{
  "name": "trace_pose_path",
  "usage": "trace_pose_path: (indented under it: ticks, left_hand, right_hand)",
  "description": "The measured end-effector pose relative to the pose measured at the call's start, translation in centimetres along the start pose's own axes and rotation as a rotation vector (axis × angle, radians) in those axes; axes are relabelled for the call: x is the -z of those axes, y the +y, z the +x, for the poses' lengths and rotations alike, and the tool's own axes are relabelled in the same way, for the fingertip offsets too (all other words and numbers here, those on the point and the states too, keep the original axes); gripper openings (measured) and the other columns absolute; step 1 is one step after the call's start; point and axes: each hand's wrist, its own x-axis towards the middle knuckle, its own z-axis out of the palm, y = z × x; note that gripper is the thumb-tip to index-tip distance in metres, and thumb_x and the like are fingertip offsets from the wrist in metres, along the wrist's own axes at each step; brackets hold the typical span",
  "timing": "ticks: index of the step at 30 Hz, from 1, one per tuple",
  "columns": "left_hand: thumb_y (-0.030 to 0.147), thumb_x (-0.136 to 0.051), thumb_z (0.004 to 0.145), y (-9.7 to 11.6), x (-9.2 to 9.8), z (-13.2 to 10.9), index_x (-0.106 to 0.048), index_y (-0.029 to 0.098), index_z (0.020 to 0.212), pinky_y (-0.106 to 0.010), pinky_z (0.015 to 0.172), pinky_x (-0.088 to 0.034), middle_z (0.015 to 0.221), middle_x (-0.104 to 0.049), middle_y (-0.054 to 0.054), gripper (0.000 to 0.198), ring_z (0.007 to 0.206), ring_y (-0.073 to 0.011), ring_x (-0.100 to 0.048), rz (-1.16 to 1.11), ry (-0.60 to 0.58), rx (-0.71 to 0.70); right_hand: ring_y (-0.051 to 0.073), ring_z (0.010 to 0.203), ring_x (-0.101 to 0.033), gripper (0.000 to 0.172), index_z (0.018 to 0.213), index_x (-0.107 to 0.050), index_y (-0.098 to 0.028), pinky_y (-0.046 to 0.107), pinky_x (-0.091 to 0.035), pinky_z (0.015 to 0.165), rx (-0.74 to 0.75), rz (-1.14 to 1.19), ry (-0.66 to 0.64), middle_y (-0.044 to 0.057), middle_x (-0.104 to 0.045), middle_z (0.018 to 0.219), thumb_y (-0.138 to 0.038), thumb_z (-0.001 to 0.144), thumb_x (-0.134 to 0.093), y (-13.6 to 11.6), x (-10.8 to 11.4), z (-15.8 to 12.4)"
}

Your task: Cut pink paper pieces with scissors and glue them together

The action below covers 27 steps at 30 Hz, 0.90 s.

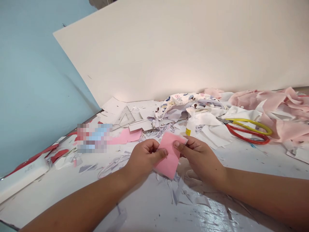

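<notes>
A small pink rectangular piece [169,161], with a thin whitish edge at its upper right, is held tilted above the table. My left hand [147,158] grips its left side, thumb lying on the front face. On the upper right side, my right hand [200,156] pinches it between thumb and fingers. Just behind my right hand stands a white glue bottle [190,124] with a yellow label. Scissors [248,129] with one red and one yellow handle lie farther right on fabric scraps.
Floral fabric [178,99], white and pink cloth [256,98] line the back. A triangular ruler [126,116], pink pieces [125,136] and red scraps [59,154] lie left. Paper shreds [178,193] litter the white table [145,212]. A white board [181,48] leans behind.
</notes>
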Motion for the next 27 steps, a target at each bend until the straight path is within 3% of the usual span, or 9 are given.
trace_pose_path:
  ticks: [7,13,17,21,27]
  left_hand:
    - [0.037,-0.064,0.062,-0.1,0.2,0.0,-0.042,0.016,0.057,-0.019,0.044,-0.027,0.053,-0.043,0.005,0.031,0.048,-0.0054,-0.036,-0.015,-0.002,0.004]
    - [0.041,-0.057,0.069,0.6,0.6,-0.1,-0.051,0.017,0.069,-0.020,0.047,-0.031,0.056,-0.045,0.004,0.025,0.050,-0.0066,-0.040,-0.115,-0.149,-0.044]
    - [0.035,-0.058,0.070,0.5,0.3,-0.1,-0.048,0.016,0.064,-0.019,0.046,-0.030,0.055,-0.041,0.005,0.022,0.050,-0.0055,-0.037,-0.137,-0.082,-0.032]
    - [0.034,-0.057,0.071,-0.1,0.1,0.0,-0.047,0.016,0.065,-0.019,0.047,-0.031,0.057,-0.039,0.005,0.021,0.051,-0.0059,-0.036,-0.154,-0.040,-0.062]
    - [0.037,-0.060,0.068,-0.6,0.0,0.4,-0.041,0.017,0.062,-0.018,0.045,-0.028,0.054,-0.035,0.006,0.028,0.049,-0.0048,-0.032,-0.192,-0.008,-0.041]
  right_hand:
    - [0.013,0.062,-0.050,0.029,0.062,-0.048,-0.018,0.027,-0.039,0.058,-0.021,0.079,-0.021,0.000,-0.052,0.063,-0.045,0.073,-0.053,0.3,0.1,0.1]
    - [0.007,0.042,-0.041,0.028,0.063,-0.050,-0.017,0.021,-0.031,0.038,-0.178,0.227,-0.072,-0.003,-0.050,0.054,-0.042,0.066,-0.062,0.2,-0.3,-0.2]
    - [0.004,0.036,-0.037,0.024,0.067,-0.052,-0.017,0.018,-0.027,0.033,-0.228,0.344,-0.172,-0.005,-0.050,0.051,-0.039,0.067,-0.063,0.1,-0.7,-0.4]
    - [0.006,0.047,-0.047,0.021,0.067,-0.053,-0.017,0.019,-0.037,0.042,-0.166,0.387,-0.171,-0.003,-0.054,0.057,-0.035,0.069,-0.063,0.1,-0.8,-0.2]
    - [0.002,0.032,-0.033,0.021,0.066,-0.049,-0.018,0.016,-0.028,0.033,-0.243,0.374,-0.176,-0.007,-0.046,0.046,-0.036,0.073,-0.057,0.0,-0.9,-0.2]
